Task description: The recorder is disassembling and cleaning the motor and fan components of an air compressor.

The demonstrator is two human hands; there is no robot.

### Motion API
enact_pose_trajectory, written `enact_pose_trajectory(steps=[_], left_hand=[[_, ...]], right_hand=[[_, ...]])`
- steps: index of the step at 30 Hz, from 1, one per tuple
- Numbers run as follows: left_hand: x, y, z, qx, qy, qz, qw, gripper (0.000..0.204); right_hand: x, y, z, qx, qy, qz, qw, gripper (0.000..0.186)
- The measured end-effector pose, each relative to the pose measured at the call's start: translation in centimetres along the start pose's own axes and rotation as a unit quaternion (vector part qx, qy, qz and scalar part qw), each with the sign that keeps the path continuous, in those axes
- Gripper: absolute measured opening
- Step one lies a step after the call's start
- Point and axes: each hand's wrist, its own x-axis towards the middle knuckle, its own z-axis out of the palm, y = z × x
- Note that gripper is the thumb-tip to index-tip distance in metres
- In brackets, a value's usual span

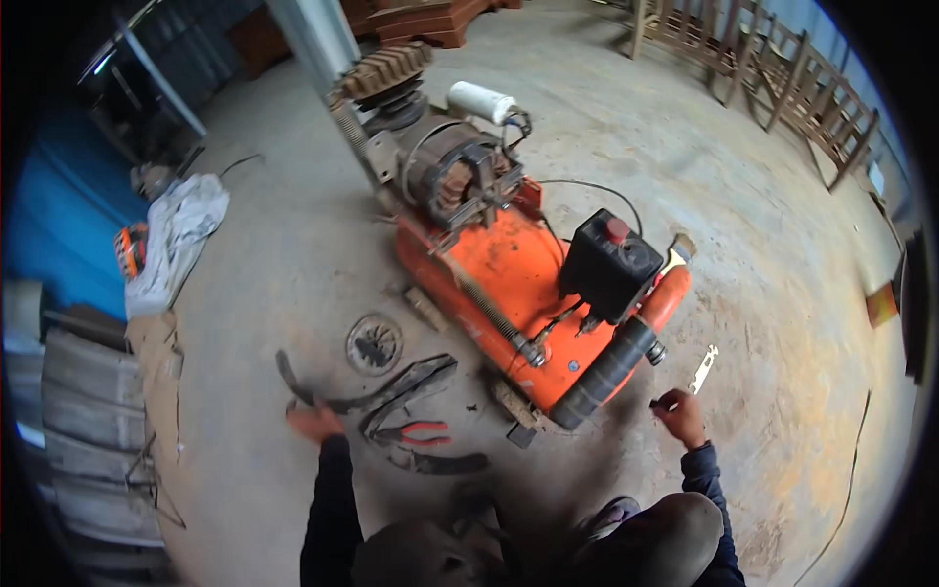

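An orange air compressor [509, 284] lies on the dusty concrete floor [743, 245] in front of the person, its tank running from the upper left toward the lower right. The paint is scuffed and grimy, and at the far end the electric motor [460, 176] sits uncovered, copper-brown windings showing, with a finned pump head [386, 73] and a white cylinder [481, 100] beyond it. A black box with a red knob [608, 264] stands on the near end of the tank, and a black rubber grip [608, 372] covers the handle at the tank's near edge. The right hand [680, 413] is just right of that handle, closed on a small dark tool [661, 402] — too small to tell what kind. A flat metal wrench [702, 368] lies on the floor just beyond the hand, apart from it. The left hand [315, 423] rests open on the floor, fingers spread, beside curved strips of black rubber [406, 386] — it holds nothing. Red-handled pliers [416, 433] lie among the strips, and a round fan cover [374, 343] lies flat near the tank's left side. A white sack [181, 230] sits well off to the left.
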Motion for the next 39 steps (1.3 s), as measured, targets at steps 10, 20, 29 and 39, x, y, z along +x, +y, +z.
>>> enact_pose_trajectory(steps=[10, 20, 29, 39], left_hand=[[-0.4, 16.0, 2.9, -0.058, -0.251, 0.129, 0.958, 0.036], [-1.9, 37.5, -14.9, -0.634, -0.466, 0.093, 0.610, 0.045], [-0.7, 48.5, -23.9, -0.401, -0.493, 0.331, 0.698, 0.045], [-1.9, 55.7, -25.6, -0.350, -0.463, 0.423, 0.696, 0.033]], right_hand=[[-5.5, -0.6, 3.3, -0.040, -0.030, -0.153, 0.987, 0.037], [-2.4, -16.0, -14.0, 0.006, 0.121, -0.184, 0.975, 0.024], [-1.2, -19.3, -10.3, 0.040, 0.069, -0.188, 0.979, 0.026], [-6.4, -3.6, 0.9, -0.001, 0.011, -0.028, 1.000, 0.018]])
